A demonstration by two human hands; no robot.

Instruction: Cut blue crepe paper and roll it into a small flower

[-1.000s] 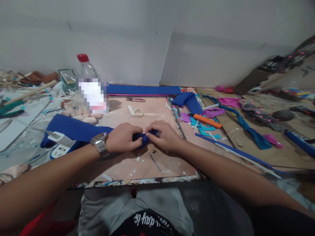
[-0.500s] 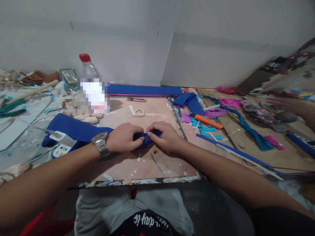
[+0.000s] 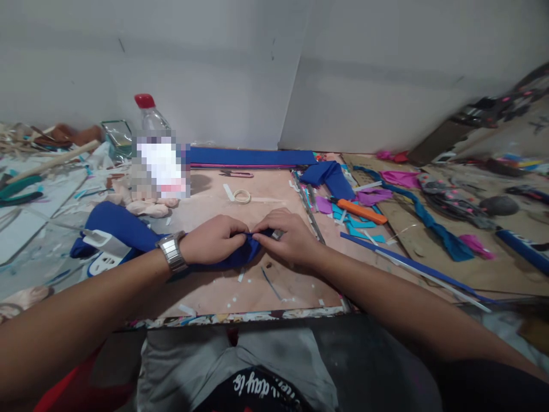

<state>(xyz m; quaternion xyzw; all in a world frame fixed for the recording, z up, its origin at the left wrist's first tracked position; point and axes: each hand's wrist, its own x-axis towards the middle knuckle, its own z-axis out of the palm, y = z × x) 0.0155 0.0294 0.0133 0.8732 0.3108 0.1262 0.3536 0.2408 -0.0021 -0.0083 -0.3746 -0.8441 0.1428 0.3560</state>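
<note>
A long strip of blue fabric (image 3: 122, 226) runs from the left of the table under my left wrist to my fingertips. My left hand (image 3: 214, 240), with a steel watch (image 3: 172, 252) at the wrist, pinches the strip between thumb and curled fingers. Close beside it, my right hand (image 3: 287, 236) is closed on the strip's end, thumb tip almost touching the other hand. The gathered part hangs just above the wooden board (image 3: 300, 286). Beyond my hands lie a cream ring of tape (image 3: 242, 197) and pink-handled thread snips (image 3: 237, 174).
A red-capped bottle (image 3: 146, 103) stands at the back left. A white power strip (image 3: 105, 260) lies by the fabric. Right of the board are an orange utility knife (image 3: 362, 212), fabric scraps and a blue tube (image 3: 523, 249). Folded blue strips (image 3: 253, 157) line the wall.
My hands still pinch the blue strip, and more of it now shows below my left hand. At the far right, another person's hand has left the view.
</note>
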